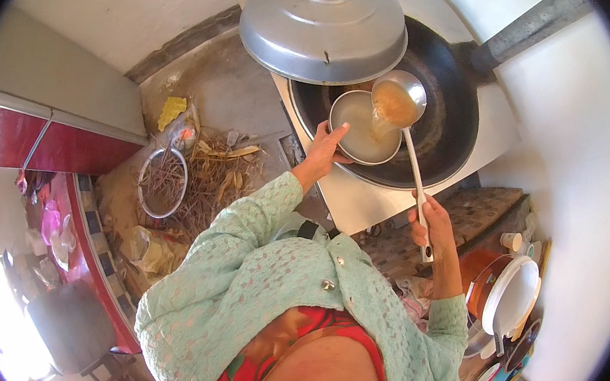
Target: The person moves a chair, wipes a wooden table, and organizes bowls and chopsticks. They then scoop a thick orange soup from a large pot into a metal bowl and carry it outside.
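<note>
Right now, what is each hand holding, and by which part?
Right hand grips the ladle near its handle's end. Left hand holds the metal bowl by its near rim.

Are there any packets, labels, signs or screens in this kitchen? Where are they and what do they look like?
Yellow packet: floor by the far wall, crumpled, flat.
Crumpled bag: floor near the sticks, pale tan.
Signs, screens: none seen.

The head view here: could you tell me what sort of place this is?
Probably a simple home kitchen: a large dark wok set in a built-in stove, its metal lid propped behind, and dry firewood twigs on the floor.
</note>
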Tool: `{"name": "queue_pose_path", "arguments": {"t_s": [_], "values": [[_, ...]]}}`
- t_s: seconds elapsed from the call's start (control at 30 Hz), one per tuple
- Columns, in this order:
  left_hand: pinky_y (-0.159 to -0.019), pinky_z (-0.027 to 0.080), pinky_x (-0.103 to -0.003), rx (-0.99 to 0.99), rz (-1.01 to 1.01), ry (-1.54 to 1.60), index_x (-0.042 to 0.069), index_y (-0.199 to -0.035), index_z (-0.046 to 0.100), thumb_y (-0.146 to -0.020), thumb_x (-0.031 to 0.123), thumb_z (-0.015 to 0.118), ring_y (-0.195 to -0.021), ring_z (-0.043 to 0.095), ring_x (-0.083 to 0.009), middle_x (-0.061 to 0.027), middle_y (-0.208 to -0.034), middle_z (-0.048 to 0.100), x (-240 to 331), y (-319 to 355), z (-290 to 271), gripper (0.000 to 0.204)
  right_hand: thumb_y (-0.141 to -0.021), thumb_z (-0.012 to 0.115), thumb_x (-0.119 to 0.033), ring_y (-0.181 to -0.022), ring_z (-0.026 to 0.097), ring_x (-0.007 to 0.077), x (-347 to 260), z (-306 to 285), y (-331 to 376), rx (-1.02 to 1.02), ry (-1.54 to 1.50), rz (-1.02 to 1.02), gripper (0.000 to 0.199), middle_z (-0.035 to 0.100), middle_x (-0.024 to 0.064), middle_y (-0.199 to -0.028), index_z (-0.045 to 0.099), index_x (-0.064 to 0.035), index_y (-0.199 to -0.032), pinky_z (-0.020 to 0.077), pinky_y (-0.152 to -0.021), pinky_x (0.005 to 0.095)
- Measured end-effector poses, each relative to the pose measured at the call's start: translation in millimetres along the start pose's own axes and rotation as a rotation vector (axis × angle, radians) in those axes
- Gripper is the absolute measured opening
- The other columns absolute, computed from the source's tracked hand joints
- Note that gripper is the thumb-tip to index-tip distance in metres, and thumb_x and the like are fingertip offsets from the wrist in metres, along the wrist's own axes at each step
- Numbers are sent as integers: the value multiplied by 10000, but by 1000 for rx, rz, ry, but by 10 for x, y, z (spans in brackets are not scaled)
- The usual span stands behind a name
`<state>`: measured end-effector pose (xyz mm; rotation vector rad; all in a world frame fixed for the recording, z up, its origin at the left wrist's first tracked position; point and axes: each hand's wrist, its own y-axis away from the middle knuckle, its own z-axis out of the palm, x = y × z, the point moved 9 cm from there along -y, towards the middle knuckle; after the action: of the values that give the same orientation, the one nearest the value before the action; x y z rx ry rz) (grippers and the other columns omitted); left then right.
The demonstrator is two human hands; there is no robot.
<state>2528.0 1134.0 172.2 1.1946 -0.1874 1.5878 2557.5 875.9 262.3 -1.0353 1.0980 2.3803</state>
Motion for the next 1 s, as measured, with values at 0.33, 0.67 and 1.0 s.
{"name": "queue_pose_path", "arguments": {"t_s": [0.33, 0.67, 1.0], "values": [[-652, 564, -415, 1, 23, 35, 43, -1280, 252, -832, 423, 608, -931, 597, -265, -158, -1165, 473, -11, 27, -75, 687, -941, 458, -218, -422, 402, 43, 112, 18, 97, 150, 326, -104, 329, 532, 23, -707, 451, -51, -1224, 328, -344, 185], [-793, 539, -410, -20, 63, 127, 58, -1308, 292, -903, 337, 532, -1027, 575, -239, -118, -1226, 485, -23, 124, -453, 547, -936, 448, -148, -613, 537, 162, 86, -146, -124, 366, 1045, -524, 370, 551, 90, -703, 399, -41, -1287, 447, -567, 289], [-848, 493, -411, 67, 142, 122, 45, -1293, 331, -902, 311, 544, -1100, 512, -228, -111, -1242, 465, 225, 485, -848, 518, -932, 412, -137, -439, 479, 207, 137, -1264, -1771, 517, 963, -135, 392, 518, 126, -627, 364, 7, -1293, 398, -403, 343]]}}
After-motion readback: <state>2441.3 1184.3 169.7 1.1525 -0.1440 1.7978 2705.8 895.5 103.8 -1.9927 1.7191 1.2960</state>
